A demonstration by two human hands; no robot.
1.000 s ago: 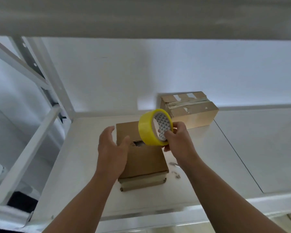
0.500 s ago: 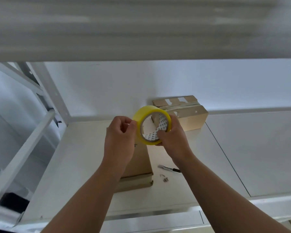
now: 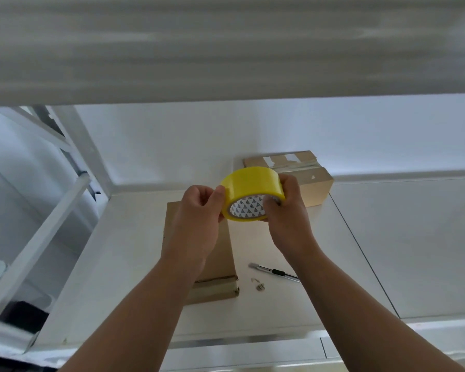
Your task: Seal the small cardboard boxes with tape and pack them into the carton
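I hold a yellow roll of tape (image 3: 250, 183) in the air over the white shelf. My right hand (image 3: 286, 210) grips the roll, with fingers through its patterned core. My left hand (image 3: 199, 210) pinches at the roll's left rim with thumb and fingertips. Below my left hand lies a small cardboard box (image 3: 223, 253), mostly hidden by my hand and forearm. A second small cardboard box (image 3: 314, 183) stands at the back against the wall, with tape along its top seam. No carton is in view.
A utility knife (image 3: 274, 271) and some small metal bits (image 3: 258, 284) lie on the white shelf (image 3: 373, 237) right of the near box. A shelf board (image 3: 226, 49) hangs overhead. A white frame post (image 3: 83, 146) stands at the left.
My left hand left the near box and came up to pinch the roll's rim. The roll tipped so that its yellow band faces up. The view dropped, and the knife came into sight.
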